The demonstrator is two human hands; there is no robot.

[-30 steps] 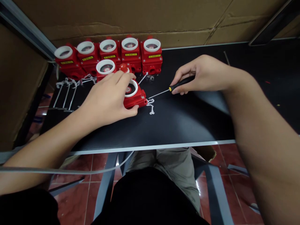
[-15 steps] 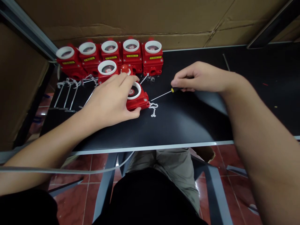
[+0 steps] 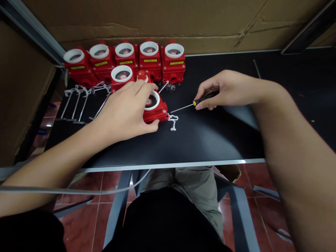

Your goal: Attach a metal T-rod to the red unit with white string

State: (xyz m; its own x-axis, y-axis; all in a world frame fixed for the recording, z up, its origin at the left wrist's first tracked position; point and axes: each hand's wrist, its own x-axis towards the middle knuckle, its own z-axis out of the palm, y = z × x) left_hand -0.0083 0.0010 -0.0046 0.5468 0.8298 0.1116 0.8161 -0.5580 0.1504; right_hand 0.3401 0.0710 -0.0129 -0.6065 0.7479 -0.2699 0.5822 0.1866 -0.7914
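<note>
My left hand (image 3: 128, 110) is wrapped over a red box with a round white-rimmed window (image 3: 159, 112), which lies tilted on the black tabletop. Its thumb rests along the near side, and the palm hides the box's left part. In my right hand (image 3: 219, 92) is a small screwdriver (image 3: 183, 107) with a black handle and a yellow collar. The thin shaft points left, its tip close to the box's right corner; whether it touches cannot be made out. By that corner lies a small white chain (image 3: 173, 122), seemingly attached to the box.
Several similar red boxes (image 3: 149, 62) stand in a row along the cardboard wall (image 3: 204, 24). Another red box (image 3: 121, 78) sits just behind my left hand. Small metal rods (image 3: 76, 105) with white chains lie at left. The table's pale front edge (image 3: 183, 164) runs near my lap.
The screwdriver's handle has swung into fuller view between my right fingers, and its tip has shifted slightly off the corner. My left hand keeps its hold on the box.
</note>
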